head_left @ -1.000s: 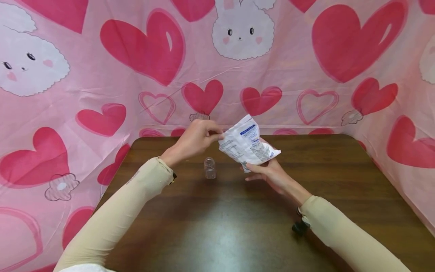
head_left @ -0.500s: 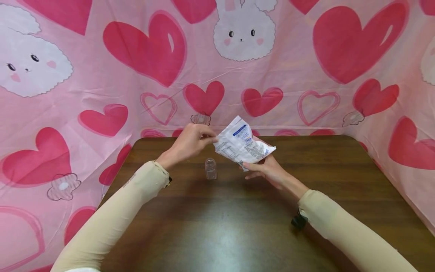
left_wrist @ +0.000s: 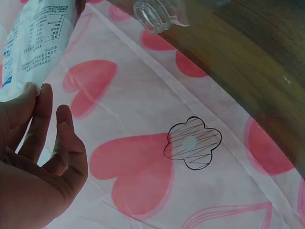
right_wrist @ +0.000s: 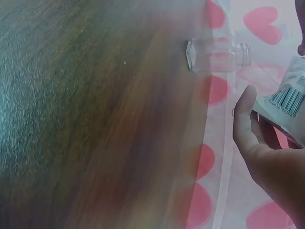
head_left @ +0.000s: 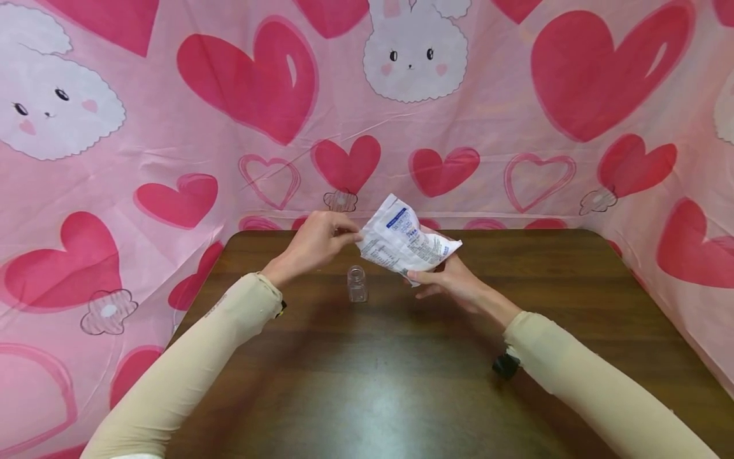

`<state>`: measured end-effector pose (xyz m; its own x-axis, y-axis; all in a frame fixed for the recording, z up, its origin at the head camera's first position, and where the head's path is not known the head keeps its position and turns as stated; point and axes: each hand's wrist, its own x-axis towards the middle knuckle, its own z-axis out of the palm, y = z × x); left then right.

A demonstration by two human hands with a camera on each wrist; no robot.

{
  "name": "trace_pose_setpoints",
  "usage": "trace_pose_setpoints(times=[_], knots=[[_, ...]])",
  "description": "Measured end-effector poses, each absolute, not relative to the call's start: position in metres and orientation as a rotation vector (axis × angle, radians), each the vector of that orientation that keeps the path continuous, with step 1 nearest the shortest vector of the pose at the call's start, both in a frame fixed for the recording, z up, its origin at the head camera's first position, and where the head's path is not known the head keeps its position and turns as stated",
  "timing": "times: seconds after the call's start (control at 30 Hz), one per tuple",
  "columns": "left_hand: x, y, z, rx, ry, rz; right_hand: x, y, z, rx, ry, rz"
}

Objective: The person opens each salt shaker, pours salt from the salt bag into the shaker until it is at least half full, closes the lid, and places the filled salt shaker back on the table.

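A white printed packet (head_left: pixel 404 239) is held tilted above the table, between both hands. Thumb and finger of the left hand (head_left: pixel 318 242) pinch its left corner; the left wrist view shows that pinch on the packet (left_wrist: pixel 40 38), the other fingers of the hand (left_wrist: pixel 38 162) loosely bent. From below, the right hand (head_left: pixel 459 284) grips the packet's lower right part, thumb in front. In the right wrist view the hand (right_wrist: pixel 271 157) is round the packet's barcode end (right_wrist: pixel 286 102). A clear, uncapped bottle (head_left: pixel 357 285) stands upright on the table, below and left of the packet.
The brown wooden table (head_left: pixel 367 370) reaches back to a pink cloth (head_left: pixel 482 121) printed with hearts and rabbits, which hangs behind and at both sides. A tiny pale speck (left_wrist: pixel 286 79) lies on the wood in the left wrist view.
Both hands have shifted a little to the left with the packet, the left hand also slightly down. The bottle stands where it was.
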<state>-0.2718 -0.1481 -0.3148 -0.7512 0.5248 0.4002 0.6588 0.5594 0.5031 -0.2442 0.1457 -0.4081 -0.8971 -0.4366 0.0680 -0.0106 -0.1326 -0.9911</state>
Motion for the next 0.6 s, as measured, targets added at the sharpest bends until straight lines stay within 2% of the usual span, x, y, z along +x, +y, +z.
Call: trace_pose_setpoints(times=[0.6], knots=[[-0.273,-0.157,-0.337,-0.935,-2.627,-0.956,-0.251,0.143,-0.415,-0.465,1.927,-2.019]])
